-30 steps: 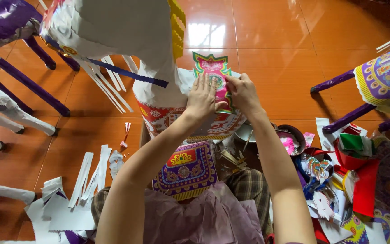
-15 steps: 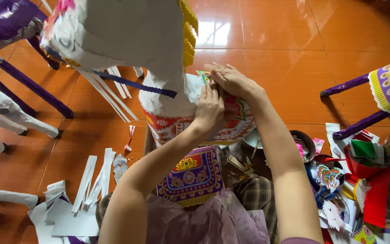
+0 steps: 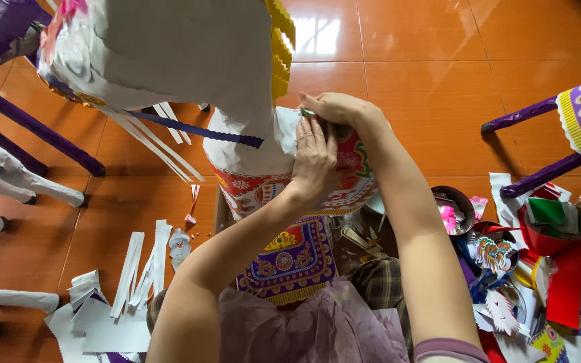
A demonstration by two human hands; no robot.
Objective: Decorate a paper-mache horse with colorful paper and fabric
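Pressing our left hand [image 3: 314,158] flat on the white paper horse figure [image 3: 250,144], we steady it while our right hand [image 3: 337,107], fingers pinched together, holds a patterned paper trim [image 3: 354,158] at its chest, above the purple decorated panel [image 3: 290,259].

White paper strips [image 3: 136,269] on floor; red paper scraps [image 3: 563,282] rt.

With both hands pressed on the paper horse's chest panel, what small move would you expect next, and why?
Probably the left hand smooths downward along the patterned red panel while the right hand pins its top edge. The right hand's fingers pinch where the panel meets the white paper body, and the left palm lies flat on it, which suggests it is being pressed on.
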